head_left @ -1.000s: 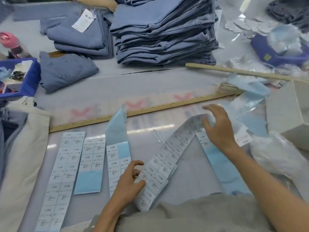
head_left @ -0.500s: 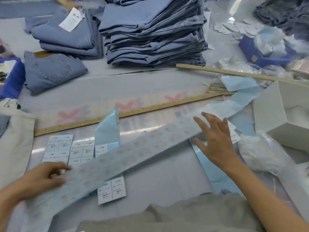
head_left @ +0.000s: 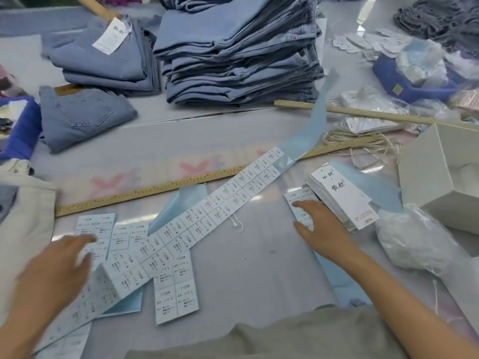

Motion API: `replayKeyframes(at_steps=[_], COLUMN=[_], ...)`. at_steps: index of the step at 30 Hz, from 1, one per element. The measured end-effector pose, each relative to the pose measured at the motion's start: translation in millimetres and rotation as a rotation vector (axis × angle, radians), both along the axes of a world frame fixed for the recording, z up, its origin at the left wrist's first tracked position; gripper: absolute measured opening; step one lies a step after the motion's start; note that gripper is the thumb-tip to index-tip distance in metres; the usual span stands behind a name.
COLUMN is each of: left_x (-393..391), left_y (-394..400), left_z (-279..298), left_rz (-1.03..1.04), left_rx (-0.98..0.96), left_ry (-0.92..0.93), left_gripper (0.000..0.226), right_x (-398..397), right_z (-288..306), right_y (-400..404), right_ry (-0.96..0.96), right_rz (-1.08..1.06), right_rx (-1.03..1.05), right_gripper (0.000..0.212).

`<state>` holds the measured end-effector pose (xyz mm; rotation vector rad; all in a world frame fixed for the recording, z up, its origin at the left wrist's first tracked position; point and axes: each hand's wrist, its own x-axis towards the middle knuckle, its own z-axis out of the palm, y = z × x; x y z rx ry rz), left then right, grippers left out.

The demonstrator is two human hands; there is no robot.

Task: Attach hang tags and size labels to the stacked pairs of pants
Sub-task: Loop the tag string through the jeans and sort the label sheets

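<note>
Label strip (head_left: 207, 211) now flat; two rulers (head_left: 155, 189).

Bare table (head_left: 248, 268) lies open between the left hand (head_left: 55, 265) and right hand (head_left: 321, 229). A long label strip (head_left: 207, 211) crosses diagonally beyond the left fingertips; hang tags (head_left: 342, 200) and a grey box (head_left: 440, 172) crowd the right fingers' far side, apparently touching.

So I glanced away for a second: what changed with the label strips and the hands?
The long label strip was swung leftward and now lies flat, diagonally over the shorter sheets. The left hand let go of it; the right hand moved onto a small label sheet beside the hang tags. The pants stack stayed put.
</note>
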<state>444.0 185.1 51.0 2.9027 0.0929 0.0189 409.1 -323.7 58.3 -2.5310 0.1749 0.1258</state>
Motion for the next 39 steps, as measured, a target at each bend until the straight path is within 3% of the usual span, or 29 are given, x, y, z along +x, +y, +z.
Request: replayKeyframes(at_steps=[1,3,5,8,11,13,15,18,20,23,25,27,29,32,35,39], left_x=[-2,8,26,50,41,27,13,-18,-40,-67,-83,-92,-92,-84,-66,-49], left_y=[-30,-110,-185,-253,-275,-272,-261,-238,-225,-212,-206,-197,-188,-193,-233,-281], left_z=[-5,-2,-12,-40,-64,-65,-57,-42,-34,-24,-22,-22,-19,-5,25,61], left_rz=[-0.051,-0.191,-0.312,-0.313,-0.267,-0.302,-0.364,-0.478,-0.528,-0.608,-0.656,-0.574,-0.382,-0.135,-0.121,-0.122], left_rx=[0.026,-0.159,-0.297,-0.384,-0.444,-0.394,-0.295,-0.175,-0.162,-0.136,-0.036,0.001,-0.092,-0.414,-0.781,-1.039], left_ry=[-0.036,-0.089,0.015,0.217,0.157,-0.010,-0.153,-0.203,-0.211,-0.168,-0.024,0.167,0.241,0.256,0.116,0.002], left_gripper=[0.031,0.032,0.040,0.061,0.049,0.028,0.016,0.018,0.027,0.039,0.048,0.046,0.024,0.025,0.023,0.014], right_x=[2,-1,-9,-23,-26,-21,-15,-10,-9,1,10,13,10,0,-3,-10], right_z=[-2,-8,-16,-30,-36,-37,-35,-31,-31,-25,-19,-14,-8,6,29,65], right_y=[8,25,37,42,37,34,33,42,43,35,28,23,25,38,55,88], right_ry=[0.029,0.068,0.094,0.121,0.100,0.083,0.117,0.312,0.380,0.311,0.196,0.108,0.095,0.133,0.142,0.181], right_rz=[0.047,0.129,0.187,0.291,0.285,0.188,-0.050,-0.485,-0.577,-0.674,-0.807,-0.863,-0.816,-0.672,-0.601,-0.438], right_rx=[0.013,0.031,0.039,-0.047,-0.028,0.072,0.261,0.935,1.189,1.320,1.294,1.254,1.216,1.140,1.167,1.145], right_gripper=[0.043,0.040,0.039,0.036,0.033,0.031,0.030,0.043,0.048,0.037,0.021,0.013,0.011,0.014,0.020,0.024])
